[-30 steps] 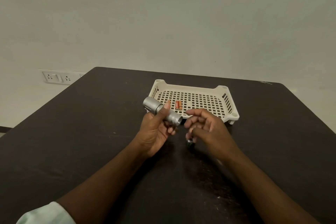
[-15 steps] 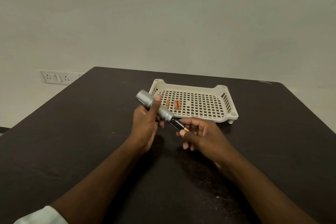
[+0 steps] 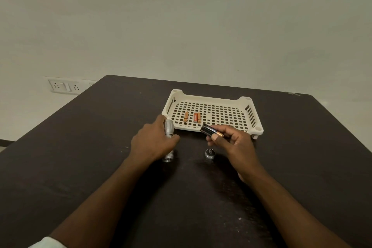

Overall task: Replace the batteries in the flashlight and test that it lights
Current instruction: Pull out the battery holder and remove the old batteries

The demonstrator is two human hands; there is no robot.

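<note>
A: Flashlight (image 3: 168, 139) body, silver, lies on the dark table (image 3: 80, 157), a little left of centre. Long axis runs near to far; the wider head points away, toward the tray; the tail end faces the person.

B: Left hand (image 3: 153, 143)?

A: It lies over the middle of the barrel, fingers curled around it. Only the head and the tail end show past the hand.

B: Right hand (image 3: 231, 141)?

A: Raised just over the table, pinching a black battery with a copper end (image 3: 211, 131) between thumb and fingertips. Battery tilted, black end up and to the left, copper end at the fingers. It hangs over the tray's near edge; contact with the tray cannot be told.

B: Tail cap (image 3: 210, 153)?

A: On the table alone, between the two hands, just below the right hand's fingers, apart from the flashlight.

B: Tray?

A: Cream perforated tray (image 3: 249, 127), beyond both hands, its near left corner just beside the flashlight head. Inside, at the left of its floor, three small orange batteries (image 3: 194, 117): one alone, two side by side, all lying near to far.

B: Room to move?

A: Bare dark tabletop to the left and right of the hands, and near the person. Far edge lies close behind the tray. Wall socket (image 3: 64, 86) beyond the far left corner.
</note>
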